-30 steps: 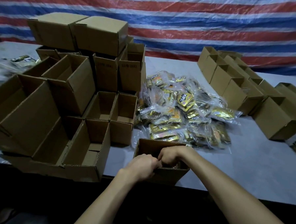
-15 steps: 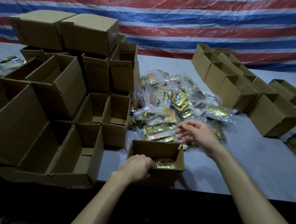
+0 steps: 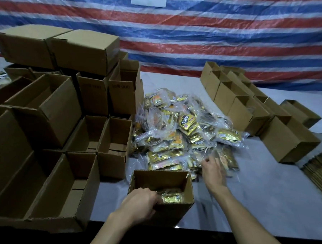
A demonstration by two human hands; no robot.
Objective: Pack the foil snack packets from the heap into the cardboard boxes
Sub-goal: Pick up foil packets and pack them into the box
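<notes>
Foil snack packets (image 3: 186, 130) still lie in a big heap mid-counter (image 3: 264, 202), between stacked empty cardboard boxes (image 3: 49, 134) on the left and a row of boxes (image 3: 250, 111) on the right, so most of the packing looks left to do. The open box (image 3: 162, 194) at the near edge holds only a few packets. Left hand (image 3: 141, 203) grips its near wall, fingers curled over the rim. Right hand (image 3: 213, 171) reaches onto the heap, blurred; fingers spread, holding nothing I can see.

Grey table (image 3: 264, 202) carries: packet heap (image 3: 183, 134) centre, open box (image 3: 172, 210) at near edge, box stack (image 3: 54, 116) left, box row (image 3: 250, 111) right, flat cardboard (image 3: 320, 171) far right.
</notes>
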